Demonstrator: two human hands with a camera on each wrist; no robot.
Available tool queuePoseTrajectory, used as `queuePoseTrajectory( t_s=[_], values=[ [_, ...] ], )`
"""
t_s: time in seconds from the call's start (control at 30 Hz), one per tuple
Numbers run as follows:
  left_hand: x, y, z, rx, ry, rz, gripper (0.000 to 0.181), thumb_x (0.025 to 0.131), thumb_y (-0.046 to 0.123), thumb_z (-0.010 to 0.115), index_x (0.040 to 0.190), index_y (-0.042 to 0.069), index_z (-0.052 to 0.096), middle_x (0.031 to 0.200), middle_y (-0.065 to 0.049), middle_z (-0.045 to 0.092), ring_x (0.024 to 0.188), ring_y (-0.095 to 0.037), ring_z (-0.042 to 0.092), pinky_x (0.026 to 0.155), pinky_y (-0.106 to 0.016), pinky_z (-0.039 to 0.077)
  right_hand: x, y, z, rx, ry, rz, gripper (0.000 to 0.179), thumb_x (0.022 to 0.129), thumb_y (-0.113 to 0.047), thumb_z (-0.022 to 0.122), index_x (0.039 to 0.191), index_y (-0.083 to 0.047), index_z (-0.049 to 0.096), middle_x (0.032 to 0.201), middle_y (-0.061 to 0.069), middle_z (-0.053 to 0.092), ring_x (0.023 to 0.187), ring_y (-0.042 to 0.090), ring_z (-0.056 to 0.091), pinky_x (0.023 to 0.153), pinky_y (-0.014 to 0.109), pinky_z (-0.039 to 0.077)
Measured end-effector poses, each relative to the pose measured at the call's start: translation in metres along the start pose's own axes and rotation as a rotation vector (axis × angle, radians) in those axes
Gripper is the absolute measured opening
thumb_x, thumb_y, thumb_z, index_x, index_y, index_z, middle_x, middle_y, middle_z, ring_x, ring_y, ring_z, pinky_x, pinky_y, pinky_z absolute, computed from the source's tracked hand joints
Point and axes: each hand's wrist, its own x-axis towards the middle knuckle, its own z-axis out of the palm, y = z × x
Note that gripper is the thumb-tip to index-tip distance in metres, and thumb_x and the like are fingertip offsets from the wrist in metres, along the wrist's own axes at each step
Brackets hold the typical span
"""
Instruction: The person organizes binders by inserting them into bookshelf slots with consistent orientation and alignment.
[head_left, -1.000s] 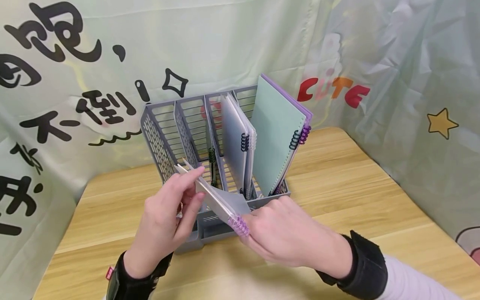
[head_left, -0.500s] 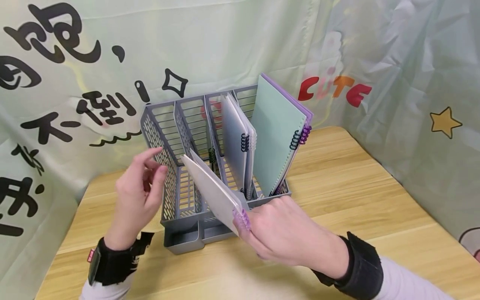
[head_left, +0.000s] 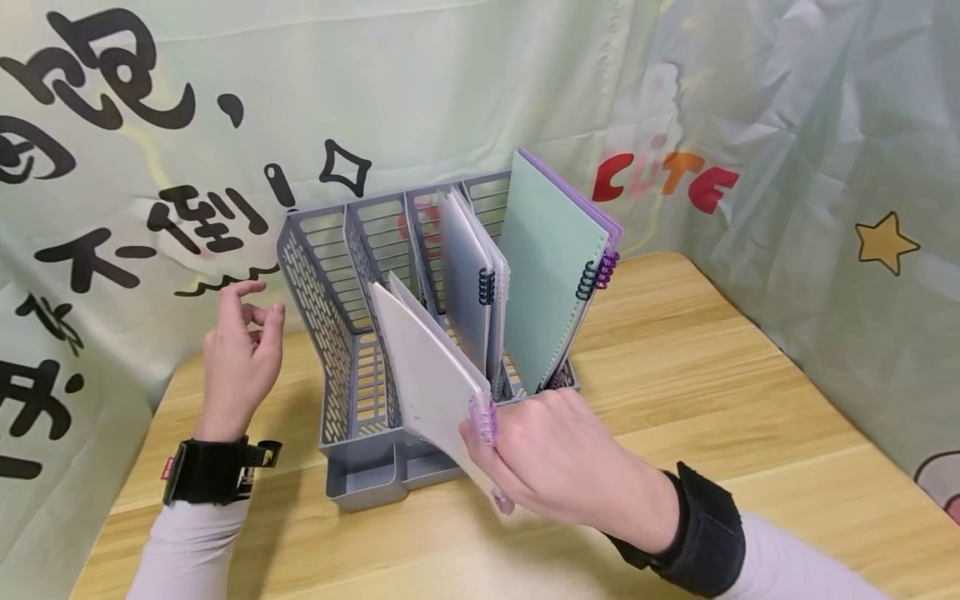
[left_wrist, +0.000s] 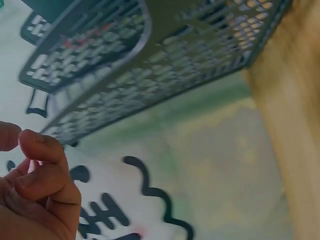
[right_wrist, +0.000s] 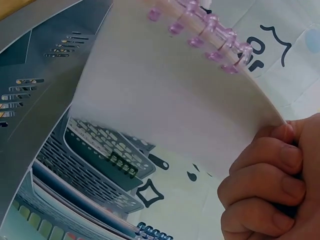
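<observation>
My right hand (head_left: pixel 555 458) pinches the purple-coil edge of a pale spiral notebook (head_left: pixel 427 375) with a whitish cover. The notebook stands on a slant at the second compartment from the left of a grey file organizer (head_left: pixel 371 498), its near corner jutting past the front. In the right wrist view, curled fingers (right_wrist: pixel 265 185) grip the notebook's edge beside the purple rings (right_wrist: pixel 212 52). Left of the organizer, my left hand (head_left: pixel 242 358) hangs in the air, fingers loosely curled, holding nothing. The left wrist view has it near the perforated side panel (left_wrist: pixel 130 95).
Frosted black-coil and clear-coil notebooks (head_left: pixel 468 283) stand in the third compartment. A mint notebook (head_left: pixel 551 275) and a purple one (head_left: pixel 570 187) lean in the rightmost. The organizer sits on a wooden table (head_left: pixel 697 375), with a printed curtain (head_left: pixel 465 83) behind.
My left hand has come off the notebook's far end and moved left, past the organizer's side. In my right hand the notebook has tilted more upright, its far end higher.
</observation>
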Motion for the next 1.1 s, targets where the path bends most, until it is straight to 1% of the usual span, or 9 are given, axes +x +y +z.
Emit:
queuePoseTrajectory(
  t_s=[0.17, 0.37, 0.53, 0.6, 0.73, 0.8, 0.9, 1.0, 1.1],
  values=[
    [0.005, -0.015, 0.009, 0.009, -0.107, -0.102, 0.045, 0.113, 0.034, 0.049, 0.151, 0.009, 0.045, 0.083, -0.004, 0.059, 0.054, -0.005, 0.052, 0.054, -0.024, 0.04, 0.002, 0.0, 0.004, -0.019, 0.022, 0.003, 0.06, 0.116, -0.033, 0.034, 0.056, -0.027, 0.038, 0.043, -0.017, 0.042, 0.041, -0.001, 0.031, 0.043, 0.016, 0.007],
    [0.008, -0.03, 0.023, 0.025, -0.214, -0.152, 0.051, 0.115, 0.038, 0.04, 0.154, 0.005, 0.04, 0.079, -0.005, 0.055, 0.058, -0.015, 0.047, 0.057, -0.033, 0.038, 0.007, -0.001, 0.01, -0.003, 0.009, 0.04, 0.061, 0.114, -0.032, 0.04, 0.054, -0.028, 0.042, 0.045, -0.017, 0.051, 0.04, 0.0, 0.037, 0.041, 0.017, 0.011],
    [0.006, -0.038, 0.032, -0.012, -0.3, -0.19, 0.058, 0.115, 0.047, 0.026, 0.157, 0.008, 0.035, 0.074, -0.006, 0.056, 0.054, -0.017, 0.047, 0.054, -0.036, 0.039, 0.013, -0.002, 0.015, 0.014, 0.019, 0.086, 0.063, 0.114, -0.033, 0.041, 0.052, -0.025, 0.036, 0.045, -0.015, 0.042, 0.042, 0.0, 0.034, 0.041, 0.018, 0.012],
    [0.005, -0.038, 0.034, -0.054, -0.322, -0.209, 0.062, 0.115, 0.053, 0.022, 0.158, 0.011, 0.035, 0.076, -0.009, 0.059, 0.053, -0.017, 0.05, 0.052, -0.036, 0.041, 0.016, -0.002, 0.017, 0.025, 0.024, 0.105, 0.064, 0.114, -0.034, 0.04, 0.052, -0.024, 0.031, 0.047, -0.016, 0.03, 0.043, 0.001, 0.03, 0.042, 0.018, 0.012],
    [0.0, -0.035, 0.038, -0.133, -0.321, -0.23, 0.068, 0.113, 0.061, 0.019, 0.157, 0.012, 0.035, 0.083, -0.017, 0.06, 0.056, -0.019, 0.054, 0.051, -0.033, 0.045, 0.023, -0.003, 0.022, 0.054, 0.018, 0.144, 0.062, 0.113, -0.032, 0.043, 0.055, -0.024, 0.024, 0.056, -0.015, 0.016, 0.047, 0.002, 0.021, 0.043, 0.018, 0.012],
    [-0.003, -0.032, 0.041, -0.146, -0.319, -0.223, 0.069, 0.113, 0.062, 0.019, 0.158, 0.011, 0.035, 0.086, -0.02, 0.059, 0.062, -0.026, 0.057, 0.053, -0.035, 0.047, 0.028, -0.004, 0.025, 0.054, 0.015, 0.163, 0.061, 0.112, -0.03, 0.046, 0.055, -0.025, 0.023, 0.057, -0.015, 0.015, 0.047, 0.003, 0.02, 0.043, 0.019, 0.013],
    [-0.007, -0.029, 0.044, -0.144, -0.331, -0.215, 0.071, 0.113, 0.061, 0.022, 0.161, 0.009, 0.031, 0.112, -0.034, 0.066, 0.093, -0.044, 0.07, 0.072, -0.049, 0.058, 0.034, -0.006, 0.029, 0.045, 0.016, 0.188, 0.061, 0.11, -0.029, 0.05, 0.055, -0.024, 0.024, 0.056, -0.014, 0.016, 0.046, 0.004, 0.021, 0.043, 0.02, 0.013],
    [-0.01, -0.028, 0.047, -0.139, -0.352, -0.215, 0.074, 0.114, 0.06, 0.025, 0.167, 0.009, 0.024, 0.146, -0.042, 0.055, 0.13, -0.057, 0.061, 0.096, -0.068, 0.056, 0.041, -0.006, 0.036, 0.021, 0.014, 0.198, 0.062, 0.109, -0.029, 0.051, 0.054, -0.024, 0.024, 0.056, -0.013, 0.016, 0.045, 0.006, 0.022, 0.042, 0.021, 0.013],
    [-0.013, -0.03, 0.049, -0.119, -0.354, -0.227, 0.073, 0.114, 0.057, 0.027, 0.168, 0.008, 0.022, 0.156, -0.04, 0.048, 0.132, -0.057, 0.06, 0.098, -0.07, 0.056, 0.047, -0.007, 0.042, 0.0, 0.01, 0.201, 0.061, 0.109, -0.029, 0.051, 0.054, -0.024, 0.024, 0.056, -0.012, 0.016, 0.045, 0.007, 0.023, 0.042, 0.021, 0.013]
  ],
)
